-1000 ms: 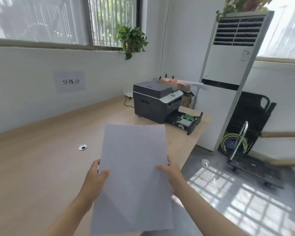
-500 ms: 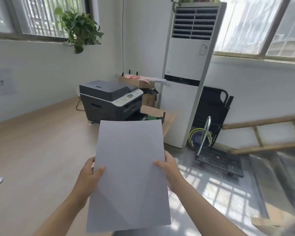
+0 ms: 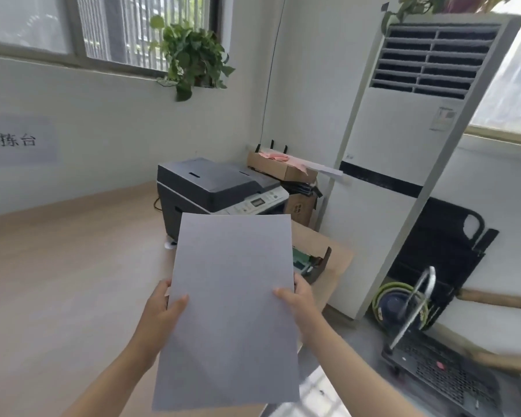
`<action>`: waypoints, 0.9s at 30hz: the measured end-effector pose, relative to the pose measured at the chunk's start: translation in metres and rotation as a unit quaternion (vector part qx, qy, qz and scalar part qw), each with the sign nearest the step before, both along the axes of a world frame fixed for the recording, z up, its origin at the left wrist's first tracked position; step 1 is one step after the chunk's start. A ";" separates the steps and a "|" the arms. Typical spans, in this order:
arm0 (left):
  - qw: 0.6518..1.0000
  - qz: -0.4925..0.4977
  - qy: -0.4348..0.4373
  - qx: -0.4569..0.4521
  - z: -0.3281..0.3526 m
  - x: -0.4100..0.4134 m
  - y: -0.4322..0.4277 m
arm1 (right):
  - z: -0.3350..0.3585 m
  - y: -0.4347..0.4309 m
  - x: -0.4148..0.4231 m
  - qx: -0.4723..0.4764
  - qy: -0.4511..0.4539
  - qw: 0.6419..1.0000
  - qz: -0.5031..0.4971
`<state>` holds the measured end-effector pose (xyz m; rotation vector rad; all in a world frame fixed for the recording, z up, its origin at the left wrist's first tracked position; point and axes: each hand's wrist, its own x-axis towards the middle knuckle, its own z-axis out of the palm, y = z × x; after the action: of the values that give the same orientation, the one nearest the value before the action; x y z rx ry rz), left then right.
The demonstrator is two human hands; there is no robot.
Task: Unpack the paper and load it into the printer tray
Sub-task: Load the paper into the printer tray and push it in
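I hold a stack of plain white paper point(image 3: 232, 302) upright in front of me. My left hand point(image 3: 160, 311) grips its left edge and my right hand point(image 3: 298, 302) grips its right edge, thumbs on the front. Behind the paper stands a dark grey printer point(image 3: 214, 188) at the far end of the wooden table point(image 3: 66, 275). The printer's tray point(image 3: 316, 263) is pulled out in front of it; the paper hides most of it, and only its right end shows.
A tall white air conditioner point(image 3: 403, 152) stands right of the table. Cardboard boxes point(image 3: 286, 170) sit behind the printer. A black hand trolley point(image 3: 433, 365) rests on the floor at right, with wooden rails beyond. A potted plant point(image 3: 190, 55) hangs from the windowsill.
The view has swung and moved closer to the printer, which now looks larger and sits just behind the paper. Both hands keep the same grip on the stack.
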<state>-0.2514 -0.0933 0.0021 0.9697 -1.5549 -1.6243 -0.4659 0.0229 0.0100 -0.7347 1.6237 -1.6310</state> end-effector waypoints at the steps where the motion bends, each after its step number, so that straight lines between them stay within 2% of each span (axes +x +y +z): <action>1: 1.000 0.014 -0.004 -0.001 -0.001 -0.005 -0.008 | -0.004 -0.016 -0.009 0.001 -0.002 1.000 0.013; 9: 0.987 0.157 -0.030 -0.004 -0.022 -0.045 -0.072 | -0.032 -0.142 -0.070 -0.004 -0.014 0.988 0.155; 14: 0.961 0.272 -0.045 0.003 -0.039 -0.087 -0.093 | -0.040 -0.208 -0.111 -0.008 0.010 0.967 0.255; 19: 0.931 0.358 -0.070 0.000 -0.058 -0.127 -0.088 | -0.055 -0.243 -0.146 -0.028 0.013 0.934 0.356; 27: 0.907 0.413 -0.085 -0.014 -0.094 -0.150 -0.083 | -0.083 -0.256 -0.172 -0.014 0.043 0.913 0.406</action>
<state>-0.4018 -0.1760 -0.0916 1.5178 -1.0197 -0.9237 -0.6376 -0.2327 -0.0726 -1.2954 1.0997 -1.0150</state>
